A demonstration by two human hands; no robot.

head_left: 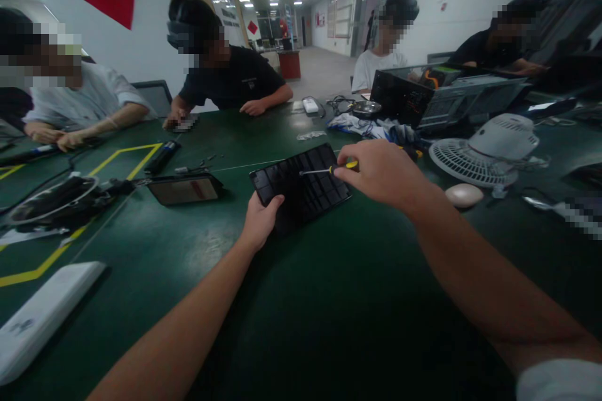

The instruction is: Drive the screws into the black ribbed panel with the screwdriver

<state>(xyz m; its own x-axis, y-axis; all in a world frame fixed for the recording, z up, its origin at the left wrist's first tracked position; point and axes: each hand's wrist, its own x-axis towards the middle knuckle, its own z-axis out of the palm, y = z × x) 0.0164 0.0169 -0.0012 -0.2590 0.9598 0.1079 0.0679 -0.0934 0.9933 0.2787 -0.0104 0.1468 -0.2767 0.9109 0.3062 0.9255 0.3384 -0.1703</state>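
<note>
A black compartment tray (294, 197), divided into small cells, is held tilted over the green table. My left hand (261, 218) grips its near left corner, with the thumb on top. In my right hand (376, 170) is a screwdriver (345, 167) with a yellow and black handle. Its metal shaft points left across the tray, and the tip is over the cells near the middle. Whether the tip touches anything there I cannot tell. What lies in the dark cells is too dim to make out.
Left of the tray, a phone-like device (185, 189) leans upright. A white fan (484, 150) lies at the right, near an open computer case (446, 97). A white box (47, 319) sits front left. Several people sit around the table (329, 319), one (230, 75) straight across.
</note>
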